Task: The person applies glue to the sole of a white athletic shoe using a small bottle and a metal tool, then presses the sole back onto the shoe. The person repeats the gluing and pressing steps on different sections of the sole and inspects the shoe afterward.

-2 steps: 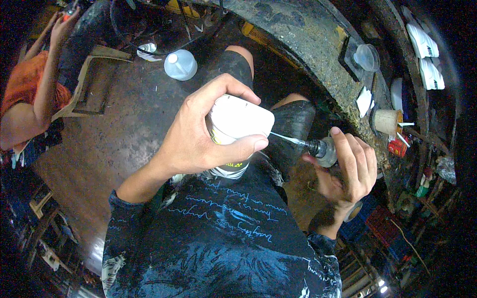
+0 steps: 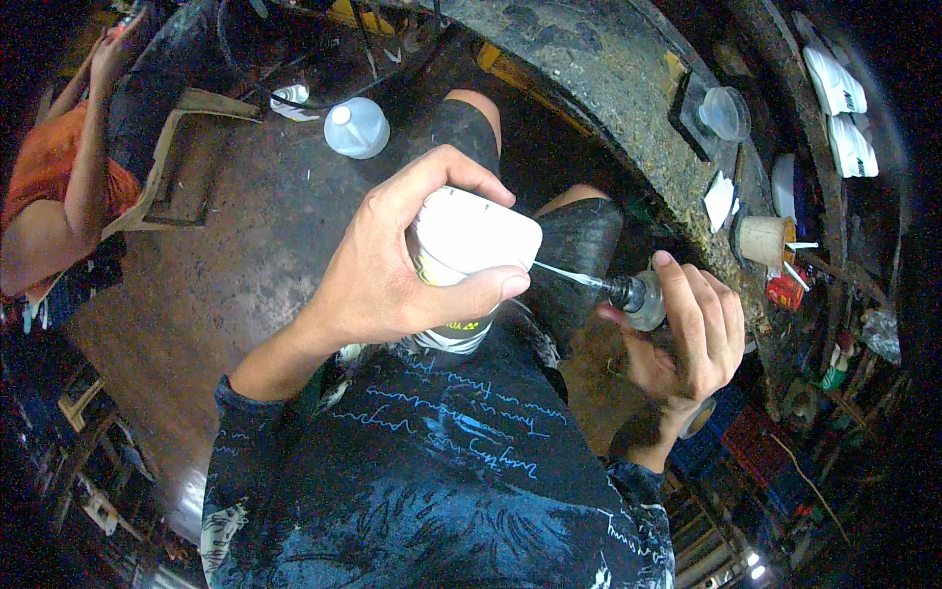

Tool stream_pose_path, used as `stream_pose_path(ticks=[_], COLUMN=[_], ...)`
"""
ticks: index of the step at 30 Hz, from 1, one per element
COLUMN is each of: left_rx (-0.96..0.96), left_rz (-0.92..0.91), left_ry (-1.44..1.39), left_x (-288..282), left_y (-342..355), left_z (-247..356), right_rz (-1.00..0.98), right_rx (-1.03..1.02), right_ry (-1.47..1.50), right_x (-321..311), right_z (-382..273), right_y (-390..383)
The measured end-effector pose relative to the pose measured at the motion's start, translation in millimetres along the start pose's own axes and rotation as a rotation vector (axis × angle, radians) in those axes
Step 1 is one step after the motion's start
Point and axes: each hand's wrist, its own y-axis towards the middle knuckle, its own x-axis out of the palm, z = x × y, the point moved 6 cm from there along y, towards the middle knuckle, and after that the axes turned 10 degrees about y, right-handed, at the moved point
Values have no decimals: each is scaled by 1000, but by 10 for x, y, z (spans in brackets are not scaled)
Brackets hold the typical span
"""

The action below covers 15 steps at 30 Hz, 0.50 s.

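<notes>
My left hand (image 2: pixel 392 255) is wrapped round a white shoe-like piece (image 2: pixel 479 234), thumb along its near edge and fingers over the far side. Its pale face is smooth and rounded; below it is a dark band with yellow print. In my right hand (image 2: pixel 692 339) is an awl-like tool with a rounded grey handle (image 2: pixel 645 300) and a black collar. A thin pale shaft or strand (image 2: pixel 569 273) runs from the collar to the piece's right edge, where its end touches or enters; which one I cannot tell. Both hands are above my lap.
A translucent jug (image 2: pixel 357 130) and a white shoe (image 2: pixel 290 101) are on the floor. The worn bench (image 2: pixel 589 69) curves along the right, bearing a clear plastic bowl (image 2: pixel 724 114) and a beige cup (image 2: pixel 762 240). White footwear (image 2: pixel 836 80) lies on a shelf. A person in orange (image 2: pixel 59 187) sits left.
The hands of the person at the left have shifted slightly. My own hands, the white piece and the tool show no visible movement.
</notes>
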Motion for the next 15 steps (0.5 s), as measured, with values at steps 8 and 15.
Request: stream_pose_path(ticks=[8,15], left_rx=[-82,-84], left_rz=[-69,-74], left_ry=[23,29], left_x=[2,3], left_y=[-24,-25], left_z=[-12,-9], right_rz=[24,23], right_rx=[0,-2], right_ry=[-10,-27], right_x=[4,-5], right_z=[-1,0], right_y=[-21,-28])
